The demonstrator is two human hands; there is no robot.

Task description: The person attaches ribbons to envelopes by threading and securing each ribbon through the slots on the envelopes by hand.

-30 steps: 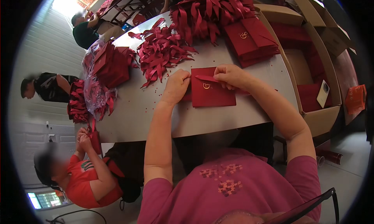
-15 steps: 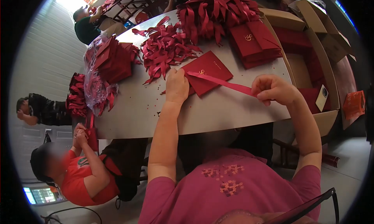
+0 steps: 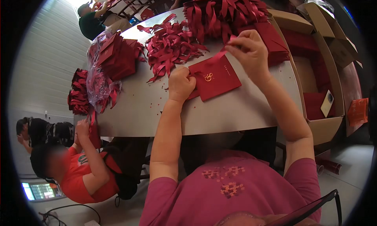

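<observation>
A dark red paper gift bag [image 3: 220, 81] with gold lettering lies flat on the table before me. My left hand [image 3: 182, 84] is closed on its left edge. From near that edge a red ribbon [image 3: 217, 58] runs up to the right, its far end pinched in the fingers of my right hand [image 3: 248, 49]. The right hand is raised beyond the bag's upper right corner, in front of a stack of folded bags [image 3: 273, 41]. Fingers of the left hand hide the part of the bag they grip.
Loose ribbons [image 3: 172, 45] lie heaped behind the bag, with ribboned bags [image 3: 224, 14] piled beyond. More bags [image 3: 116, 57] and plastic wrap stand left. An open carton [image 3: 333, 126] holding a phone [image 3: 326, 103] is at right. A person in a red shirt [image 3: 84, 175] works at left.
My right hand has swung up and away from me, taking the ribbon's end from the lower right to above the bag. The left hand keeps its grip at the bag's edge.
</observation>
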